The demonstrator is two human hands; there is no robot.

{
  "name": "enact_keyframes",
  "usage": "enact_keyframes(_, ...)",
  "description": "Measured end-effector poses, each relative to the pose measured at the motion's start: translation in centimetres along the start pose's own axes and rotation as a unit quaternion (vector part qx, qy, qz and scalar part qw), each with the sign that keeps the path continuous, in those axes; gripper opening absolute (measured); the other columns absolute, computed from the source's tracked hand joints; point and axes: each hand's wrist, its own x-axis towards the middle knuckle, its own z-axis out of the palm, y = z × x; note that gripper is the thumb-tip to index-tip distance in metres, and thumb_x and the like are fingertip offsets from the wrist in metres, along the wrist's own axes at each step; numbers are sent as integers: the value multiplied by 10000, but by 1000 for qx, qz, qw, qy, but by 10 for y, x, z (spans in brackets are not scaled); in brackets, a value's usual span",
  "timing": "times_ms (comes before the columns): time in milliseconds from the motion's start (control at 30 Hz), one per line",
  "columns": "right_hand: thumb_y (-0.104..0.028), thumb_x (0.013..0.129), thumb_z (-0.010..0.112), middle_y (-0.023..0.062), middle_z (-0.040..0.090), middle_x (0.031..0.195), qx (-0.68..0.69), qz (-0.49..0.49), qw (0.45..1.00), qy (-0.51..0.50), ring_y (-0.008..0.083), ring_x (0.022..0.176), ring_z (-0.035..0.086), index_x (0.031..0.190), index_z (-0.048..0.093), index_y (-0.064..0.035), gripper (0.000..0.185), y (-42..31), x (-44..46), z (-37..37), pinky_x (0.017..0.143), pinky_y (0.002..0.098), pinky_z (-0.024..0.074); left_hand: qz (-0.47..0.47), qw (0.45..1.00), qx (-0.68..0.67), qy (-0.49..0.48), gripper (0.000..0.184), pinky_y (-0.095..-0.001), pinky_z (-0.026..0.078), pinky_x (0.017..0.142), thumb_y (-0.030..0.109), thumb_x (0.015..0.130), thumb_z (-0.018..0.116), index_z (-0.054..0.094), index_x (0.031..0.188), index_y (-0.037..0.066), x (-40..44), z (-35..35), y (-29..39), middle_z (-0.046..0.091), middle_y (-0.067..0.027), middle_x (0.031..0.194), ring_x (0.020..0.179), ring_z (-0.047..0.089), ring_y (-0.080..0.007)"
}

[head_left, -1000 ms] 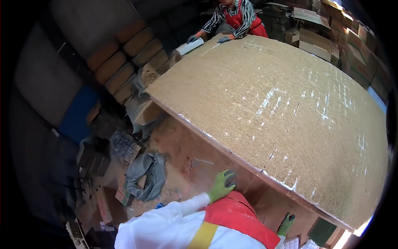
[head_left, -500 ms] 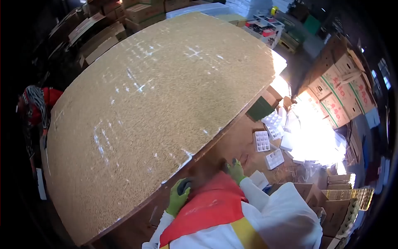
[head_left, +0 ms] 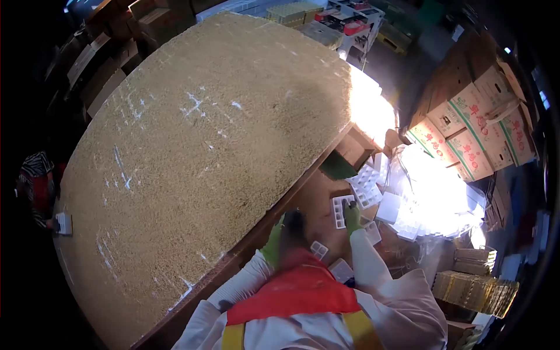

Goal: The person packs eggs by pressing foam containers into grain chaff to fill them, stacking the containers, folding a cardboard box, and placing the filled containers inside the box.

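My left hand, in a green glove with a dark palm, is beside the near edge of the large table. Its fingers look apart and hold nothing visible, though the dark part is blurred. Farther right, my right hand, gloved the same way, is open with its fingers over the right side of a white compartment tray. Whether it touches the tray cannot be made out. A grainy tan layer with white marks covers the table.
At the far left a person stands by the table near a white tray. More white trays lie on the floor beneath bright glare. Stacked cartons stand at the right, egg trays below them.
The view has swung right, away from the dark left side. My right hand has moved from beside the red apron out to the white tray. My left hand stays near the table edge.
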Motion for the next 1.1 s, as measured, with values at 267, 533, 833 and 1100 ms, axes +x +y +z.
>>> enact_keyframes(267, -259, 914, 628, 186, 619, 812, 143, -75, 985, 60, 288, 744, 584, 995, 582, 8, 283, -66, 194, 3, 692, 396, 457, -124, 845, -521, -19, 247, -315, 505, 720, 362, 1012, 451, 571, 924, 165, 121, 39, 2, 574, -18, 885, 811, 576, -182)
enact_keyframes(533, -285, 948, 614, 59, 558, 781, 99, -82, 992, -21, 175, 704, 522, 940, 588, -18, 268, -153, 327, -82, 665, 309, 434, -130, 747, -652, 2, 529, -311, 542, 760, 533, 976, 438, 658, 1011, 53, 208, 68, -13, 676, -78, 926, 823, 637, -185)
enact_keyframes(833, -305, 966, 560, 145, 631, 1118, 25, -191, 962, -193, 237, 1001, 605, 1176, 585, 15, 384, -176, 588, -57, 888, 360, 452, -130, 739, -630, 201, 478, -418, 468, 1006, 436, 969, 519, 519, 1312, 104, 222, 85, 67, 587, -126, 1266, 1143, 563, -287)
enact_keyframes(1100, -38, 961, 534, 84, 637, 1048, 167, -97, 913, -361, 152, 1044, 591, 1112, 610, 33, 184, -182, 598, -75, 968, 279, 460, -47, 743, -520, 420, 390, -368, 528, 880, 363, 984, 523, 555, 1217, 52, 228, 126, 139, 650, -97, 1069, 982, 619, -253)
